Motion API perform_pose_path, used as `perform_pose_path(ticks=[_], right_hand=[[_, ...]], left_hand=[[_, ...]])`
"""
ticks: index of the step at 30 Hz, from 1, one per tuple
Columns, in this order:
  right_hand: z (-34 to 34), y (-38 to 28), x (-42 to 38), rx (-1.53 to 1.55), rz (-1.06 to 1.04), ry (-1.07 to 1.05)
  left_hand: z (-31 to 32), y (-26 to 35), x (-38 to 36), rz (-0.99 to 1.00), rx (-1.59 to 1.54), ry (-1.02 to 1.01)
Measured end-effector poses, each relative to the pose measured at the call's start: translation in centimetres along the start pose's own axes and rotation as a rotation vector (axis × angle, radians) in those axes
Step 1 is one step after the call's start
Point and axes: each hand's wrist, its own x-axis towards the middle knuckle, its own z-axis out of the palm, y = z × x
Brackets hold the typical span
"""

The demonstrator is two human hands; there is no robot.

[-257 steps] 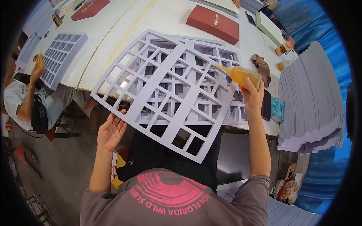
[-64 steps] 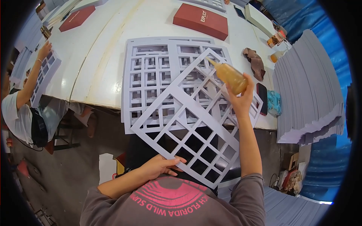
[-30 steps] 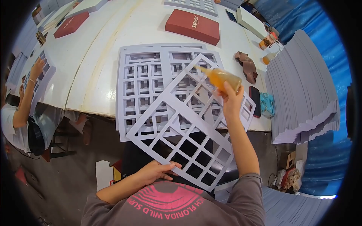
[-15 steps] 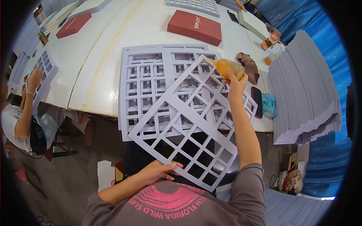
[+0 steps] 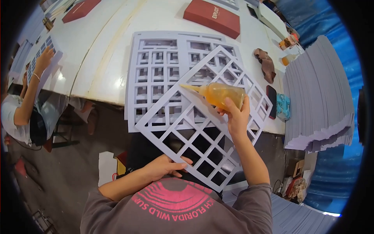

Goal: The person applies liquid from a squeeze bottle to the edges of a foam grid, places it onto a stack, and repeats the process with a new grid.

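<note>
My right hand (image 5: 236,115) is wrapped round a soft glue bottle (image 5: 224,95) holding amber liquid. Its pointed yellow nozzle aims left, at the upper left border of a white grid-cut board (image 5: 179,159); whether the tip touches is hard to tell. That board is tilted and turned cornerwise, its near part over my lap. My left hand (image 5: 171,167) grips its near edge, thumb on top and fingers below. Underneath the far part, a stack of similar white cut-out boards (image 5: 136,78) lies on the table.
Red boxes (image 5: 212,17) stand on the white table (image 5: 103,66). A brown crumpled piece (image 5: 265,65), a phone (image 5: 271,102) and a blue packet (image 5: 283,107) lie right, beside a tall stack of grey sheets (image 5: 319,93). At left, another person's hand (image 5: 44,58) works on a similar board.
My right hand has brought the bottle left and nearer to me, along the board's border. The board still rests in my left hand. The whole view has shifted slightly.
</note>
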Motion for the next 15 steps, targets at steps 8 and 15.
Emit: perform_pose_path(ticks=[8,15], right_hand=[[3.5,0.4,-6.8,0.007,0.131,-0.208],[4.1,-0.4,-8.1,0.311,0.497,-0.395]], left_hand=[[-0.3,-0.8,0.2,-0.004,-0.021,-0.042],[0.7,-0.6,-0.3,0.2,-0.103,0.053]])
